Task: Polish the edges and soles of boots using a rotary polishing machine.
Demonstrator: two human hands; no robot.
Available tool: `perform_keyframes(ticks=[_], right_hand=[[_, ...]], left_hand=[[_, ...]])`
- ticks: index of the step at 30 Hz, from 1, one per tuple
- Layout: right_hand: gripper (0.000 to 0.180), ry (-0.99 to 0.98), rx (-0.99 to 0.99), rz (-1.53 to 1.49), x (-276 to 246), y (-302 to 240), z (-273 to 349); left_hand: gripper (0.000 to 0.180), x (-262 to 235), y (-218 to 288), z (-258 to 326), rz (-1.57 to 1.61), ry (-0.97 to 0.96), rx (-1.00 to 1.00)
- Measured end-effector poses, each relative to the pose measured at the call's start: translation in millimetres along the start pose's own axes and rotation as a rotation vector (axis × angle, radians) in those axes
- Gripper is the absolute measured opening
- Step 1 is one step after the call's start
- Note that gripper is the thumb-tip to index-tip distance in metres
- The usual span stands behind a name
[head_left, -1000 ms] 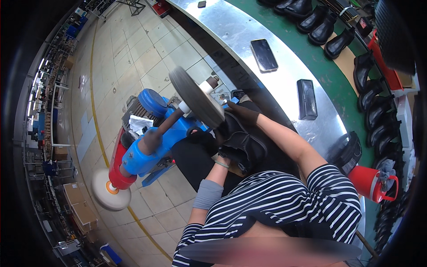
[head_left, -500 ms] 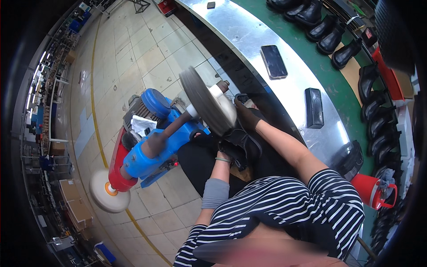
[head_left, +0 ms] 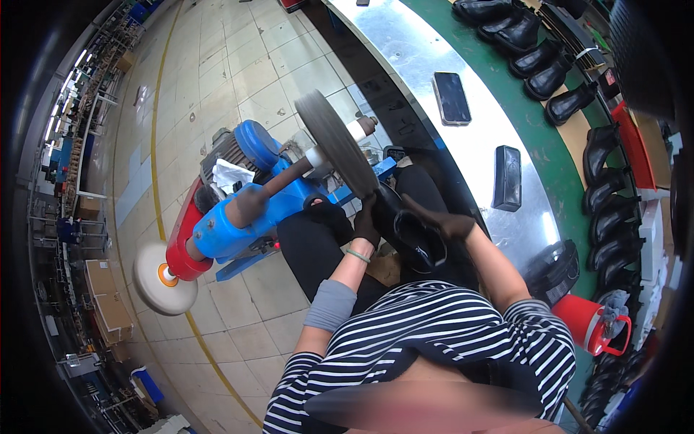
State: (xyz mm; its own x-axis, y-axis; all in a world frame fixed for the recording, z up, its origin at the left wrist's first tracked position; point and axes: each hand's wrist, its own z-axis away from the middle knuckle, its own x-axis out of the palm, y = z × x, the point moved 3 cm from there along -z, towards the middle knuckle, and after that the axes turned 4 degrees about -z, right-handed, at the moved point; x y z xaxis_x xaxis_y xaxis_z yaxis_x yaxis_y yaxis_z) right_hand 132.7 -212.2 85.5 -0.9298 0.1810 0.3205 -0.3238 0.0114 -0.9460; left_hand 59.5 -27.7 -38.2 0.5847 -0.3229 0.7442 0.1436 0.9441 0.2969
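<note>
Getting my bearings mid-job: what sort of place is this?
Probably a shoe workshop or factory: black boots sit in rows, a blue-and-red machine carries a dark wheel and a pale wheel, and another boot is held near the dark wheel.

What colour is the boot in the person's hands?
The boot is black, with a glossy sheen; the head view, the only one, shows it.

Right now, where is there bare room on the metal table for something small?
The metal table is bare between the phone and the small black object farther off, and between the phone and the black case. It is crowded along the boots, and around the wheel, left hand, right hand and held boot.
</note>
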Motion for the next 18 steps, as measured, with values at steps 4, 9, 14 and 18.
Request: perform_keyframes(ticks=[4,9,14,18], right_hand=[[0.115,0.166,0.037,0.304,59,-43,21],[0.076,0.615,0.118,-0.208,47,-10,13],[0.039,0.616,0.031,-1.033,35,-1,-31],[0.034,0.554,0.014,-1.009,33,6,-33]], left_hand=[[0.048,-10,0,-17,-0.234,0.232,-0.083],[0.051,25,12,-13,0.014,-0.178,0.093],[0.058,36,43,-13,0.045,-0.042,0.206],[0.064,43,50,-9,-0.005,0.083,0.33]])
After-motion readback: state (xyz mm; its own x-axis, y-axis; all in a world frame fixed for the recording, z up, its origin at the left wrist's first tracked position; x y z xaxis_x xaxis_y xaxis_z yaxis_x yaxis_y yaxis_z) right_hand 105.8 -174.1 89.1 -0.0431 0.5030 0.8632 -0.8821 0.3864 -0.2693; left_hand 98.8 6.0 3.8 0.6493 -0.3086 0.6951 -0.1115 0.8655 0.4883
